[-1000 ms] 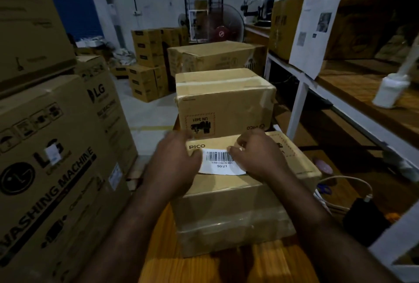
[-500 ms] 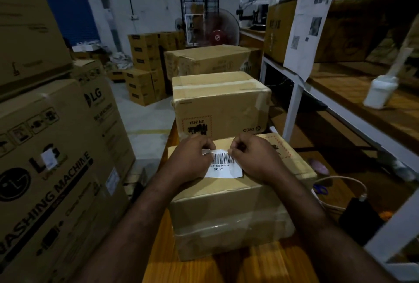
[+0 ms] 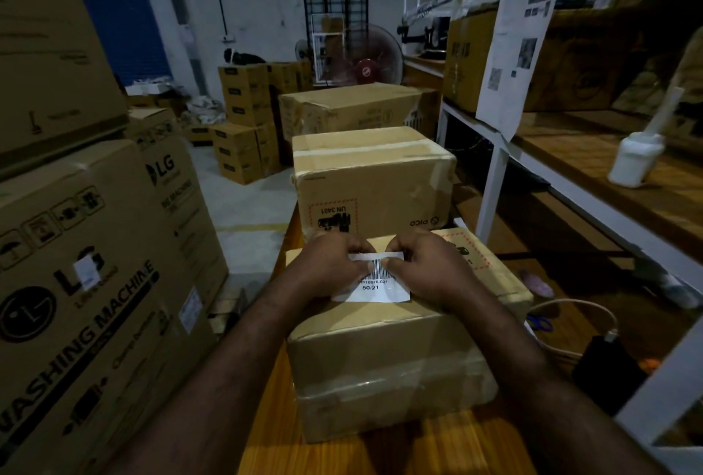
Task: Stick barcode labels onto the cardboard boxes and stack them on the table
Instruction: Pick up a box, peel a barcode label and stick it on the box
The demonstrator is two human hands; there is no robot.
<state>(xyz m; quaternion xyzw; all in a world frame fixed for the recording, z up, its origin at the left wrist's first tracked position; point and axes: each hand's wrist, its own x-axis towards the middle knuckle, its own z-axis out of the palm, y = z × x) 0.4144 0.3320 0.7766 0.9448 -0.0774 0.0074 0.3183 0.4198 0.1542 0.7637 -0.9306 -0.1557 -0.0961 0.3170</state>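
While both hands are on it, the barcode label [image 3: 374, 290] sits on top of the near cardboard box [image 3: 380, 360], at the middle of the lid. The left hand [image 3: 331, 269] and right hand [image 3: 430, 269] each have fingers curled in, pinching the label's upper part from either side, fingertips nearly meeting over the bars. The lower edge with "50/21" lies flat on the cardboard. Whether the top edge is stuck down I cannot tell.

Progress, as a judgement: this box is mid-labelling, not finished. The second box [image 3: 372, 177] stands just behind it on the wooden table [image 3: 266, 436]; no white label shows on its top or near face (other faces hidden). Nothing is stacked on anything yet, so pressing down, further labels and all the stacking look left to do.

Materials: both boxes are plain brown corrugated card, squarish, seams sealed with clear glossy tape that wrinkles and catches light. The near one's front bulges a bit under the tape. The label is thin white matte paper, rectangular, black print. The table is orange-brown planks, grain visible.

Around: big washing machine cartons [image 3: 95, 284] on the left, a white plastic bottle [image 3: 635, 158] on the shelf at right.
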